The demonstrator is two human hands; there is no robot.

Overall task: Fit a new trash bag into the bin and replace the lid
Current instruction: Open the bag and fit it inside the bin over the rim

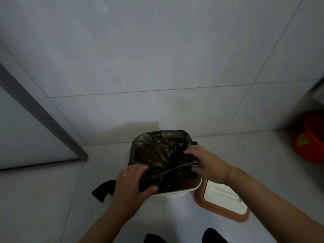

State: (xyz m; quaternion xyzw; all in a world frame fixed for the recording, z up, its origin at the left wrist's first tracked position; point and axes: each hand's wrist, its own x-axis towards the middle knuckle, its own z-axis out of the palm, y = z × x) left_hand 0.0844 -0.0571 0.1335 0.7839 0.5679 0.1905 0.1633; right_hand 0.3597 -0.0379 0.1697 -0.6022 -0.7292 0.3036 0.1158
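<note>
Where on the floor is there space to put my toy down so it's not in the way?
The floor tiles left of the bin, below the grey door frame, are bare. Right of the bin it is crowded: the lid lies there, with an orange bucket further right. Both hands, left hand and right hand, are busy with the black bag.

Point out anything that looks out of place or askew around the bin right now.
The trash bag sits unevenly: it covers the bin's far rim, but the near rim shows bare cream plastic. A loose black piece hangs out past the left hand. The lid lies on the floor beside the bin.
</note>
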